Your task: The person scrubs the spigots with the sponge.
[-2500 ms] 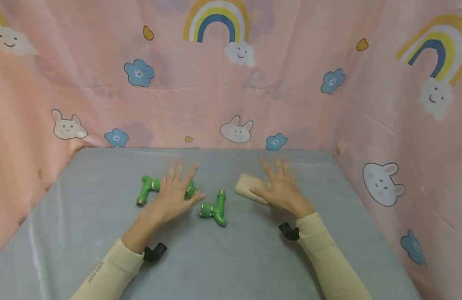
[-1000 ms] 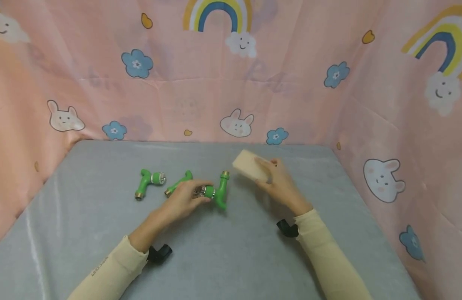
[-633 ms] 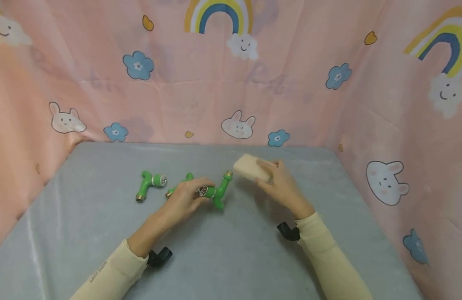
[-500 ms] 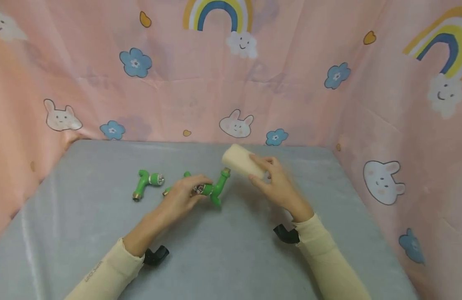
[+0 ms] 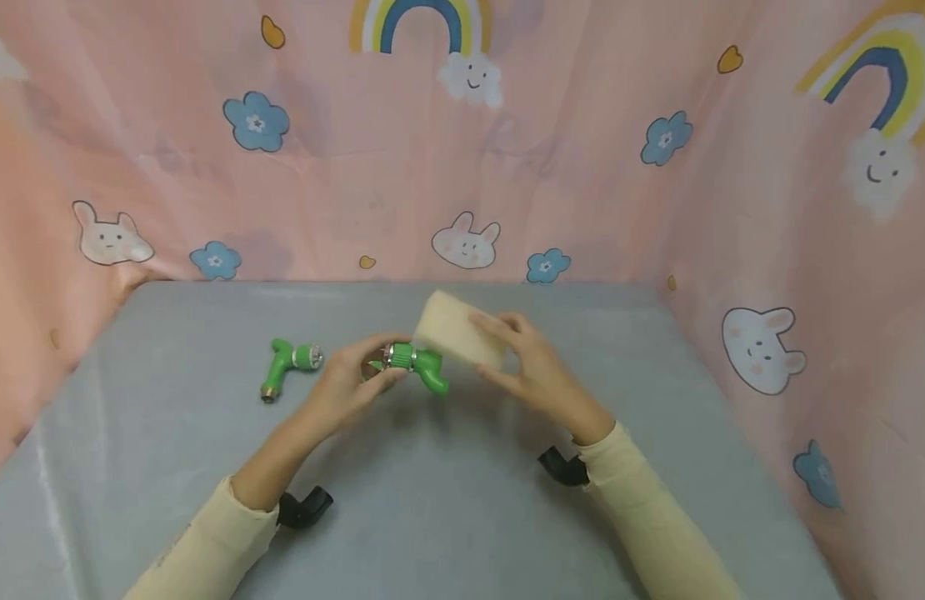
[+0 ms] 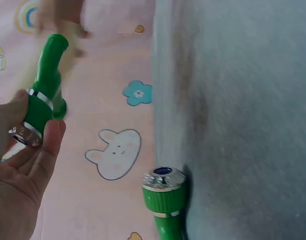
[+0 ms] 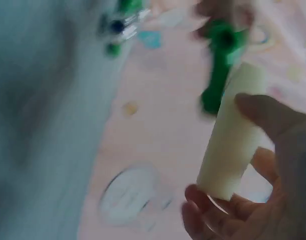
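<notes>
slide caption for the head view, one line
Left hand holding a green tap, right hand a cream block, above a grey table.

Pink fabric (image 5: 575, 192) hangs behind and along both sides of a grey worktop (image 5: 447, 533), printed with rainbows (image 5: 890, 67), smiling clouds (image 5: 472, 79), rabbit heads (image 5: 466, 243) and blue flowers (image 5: 256, 122); the left side glows warmer, more orange.
</notes>
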A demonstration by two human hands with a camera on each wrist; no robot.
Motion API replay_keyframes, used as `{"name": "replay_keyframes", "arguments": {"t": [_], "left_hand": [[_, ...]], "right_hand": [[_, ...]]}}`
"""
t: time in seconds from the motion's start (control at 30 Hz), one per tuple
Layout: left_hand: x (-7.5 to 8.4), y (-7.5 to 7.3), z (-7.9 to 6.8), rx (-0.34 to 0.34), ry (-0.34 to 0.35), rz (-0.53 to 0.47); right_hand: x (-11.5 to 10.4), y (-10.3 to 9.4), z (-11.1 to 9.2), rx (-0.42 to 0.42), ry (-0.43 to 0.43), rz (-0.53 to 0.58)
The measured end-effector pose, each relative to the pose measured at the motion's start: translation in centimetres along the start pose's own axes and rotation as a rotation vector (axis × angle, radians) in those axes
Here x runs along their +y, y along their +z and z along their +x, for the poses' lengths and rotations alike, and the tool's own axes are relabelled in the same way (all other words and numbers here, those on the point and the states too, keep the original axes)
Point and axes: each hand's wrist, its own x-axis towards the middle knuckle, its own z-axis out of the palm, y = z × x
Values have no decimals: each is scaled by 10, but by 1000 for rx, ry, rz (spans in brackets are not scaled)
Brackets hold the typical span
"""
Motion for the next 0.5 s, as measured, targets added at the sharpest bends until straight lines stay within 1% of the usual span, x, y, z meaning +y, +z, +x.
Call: {"name": "replay_keyframes", "arguments": {"t": [0.07,0.13,0.17,0.23,0.3,0.33,0.4,0.47,0.5], "left_hand": [[0,-1,3,10,9,-10],[-1,-1,4,10,3,-6],[-2,-1,4,11,0,-9],[-3,0,3,15,2,-13],[-4,2,3,18,26,-8],[-5,3,3,16,40,-8],[-6,6,1,8,63,8],[-7,9,-2,-10,71,23],[-6,10,-3,-16,67,26]], "right_hand": [[5,-4,3,24,57,-110],[10,-8,4,71,101,-156],[10,-9,3,83,100,-132],[5,-7,3,76,54,-60],[-1,-3,1,47,3,-19],[-4,0,0,37,0,-19],[-2,5,-2,36,39,-66],[1,7,-4,80,111,-127],[1,8,-5,103,138,-131]]}}
